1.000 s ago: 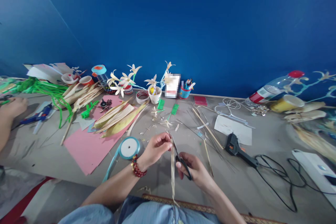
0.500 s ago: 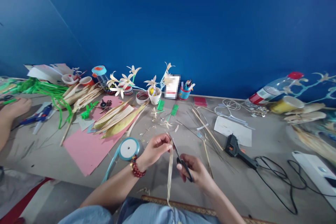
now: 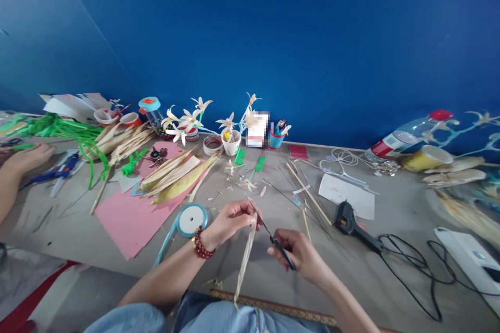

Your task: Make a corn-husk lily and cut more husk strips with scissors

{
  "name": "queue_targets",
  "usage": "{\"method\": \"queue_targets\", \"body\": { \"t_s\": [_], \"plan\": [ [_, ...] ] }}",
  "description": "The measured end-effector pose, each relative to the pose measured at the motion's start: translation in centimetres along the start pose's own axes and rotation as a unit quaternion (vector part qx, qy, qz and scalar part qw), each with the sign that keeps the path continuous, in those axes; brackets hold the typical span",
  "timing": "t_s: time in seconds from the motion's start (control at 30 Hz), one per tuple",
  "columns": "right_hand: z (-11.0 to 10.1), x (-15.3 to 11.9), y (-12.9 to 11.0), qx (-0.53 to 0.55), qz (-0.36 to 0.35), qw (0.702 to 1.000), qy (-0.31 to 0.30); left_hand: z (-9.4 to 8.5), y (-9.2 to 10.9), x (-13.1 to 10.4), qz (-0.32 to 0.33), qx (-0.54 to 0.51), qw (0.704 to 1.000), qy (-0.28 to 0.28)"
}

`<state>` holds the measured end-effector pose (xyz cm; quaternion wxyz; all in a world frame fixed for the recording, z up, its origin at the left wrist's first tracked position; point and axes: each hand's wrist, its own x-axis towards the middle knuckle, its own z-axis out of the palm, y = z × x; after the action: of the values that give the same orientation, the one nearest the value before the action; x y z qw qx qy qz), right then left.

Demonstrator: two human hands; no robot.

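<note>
My left hand (image 3: pixel 238 221) pinches the top of a long, pale husk strip (image 3: pixel 245 265), which hangs down toward my lap. Black-handled scissors (image 3: pixel 282 252) are in my right hand (image 3: pixel 296 256), their blades pointing up and left to the fingertips of my left hand. Whether the blades touch the strip I cannot tell. Beside my left wrist lies a roll of light blue ribbon (image 3: pixel 191 220). Beyond my hands, small husk scraps and a pale flower (image 3: pixel 249 184) lie on the grey table (image 3: pixel 269 286).
Pink paper (image 3: pixel 128 223) and husks (image 3: pixel 172 174) lie to the left. A glue gun (image 3: pixel 357 229) with a looping black cord is at the right. Behind stand a white cup (image 3: pixel 230 143), a pen cup (image 3: pixel 275 139) and a tilted bottle (image 3: pixel 406 135). Another person's hand (image 3: pixel 35 156) is far left.
My right hand and the scissors have moved slightly right. The lower end of the husk strip has swung left. The other person's hand has shifted slightly right.
</note>
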<state>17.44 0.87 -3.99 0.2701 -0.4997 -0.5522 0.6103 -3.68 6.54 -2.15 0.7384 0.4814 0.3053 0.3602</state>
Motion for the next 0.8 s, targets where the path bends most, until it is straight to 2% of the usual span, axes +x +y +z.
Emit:
{"method": "queue_targets", "body": {
  "t_s": [0.1,0.2,0.3,0.43,0.57,0.67,0.73,0.8],
  "plan": [
    [-0.4,0.2,-0.5,0.000,-0.017,0.999,0.040,-0.3,-0.2,0.1,0.001,0.000,1.000,-0.024],
    [-0.2,1.0,-2.0,0.031,-0.069,0.993,0.089,-0.4,-0.6,0.3,-0.005,0.026,0.999,-0.033],
    [0.4,2.1,-3.5,0.062,-0.088,0.989,0.106,-0.4,-1.0,0.5,-0.020,0.044,0.998,-0.042],
    [0.5,3.3,-4.5,0.057,-0.089,0.990,0.089,-0.3,-1.0,0.6,-0.042,0.058,0.996,-0.049],
    [-0.2,3.5,-4.2,0.057,-0.093,0.992,0.066,-0.4,-0.8,0.6,-0.059,0.035,0.997,-0.039],
    [-0.2,3.4,-3.5,0.106,-0.102,0.977,0.156,-0.3,-1.2,0.7,-0.026,0.015,1.000,0.000],
    [0.3,3.4,-3.0,0.154,-0.107,0.952,0.240,0.0,-1.8,0.7,0.013,0.015,1.000,0.017],
    [1.2,3.3,-2.7,0.189,-0.107,0.933,0.288,0.4,-2.3,0.7,0.047,0.021,0.998,0.029]
  ]
}}
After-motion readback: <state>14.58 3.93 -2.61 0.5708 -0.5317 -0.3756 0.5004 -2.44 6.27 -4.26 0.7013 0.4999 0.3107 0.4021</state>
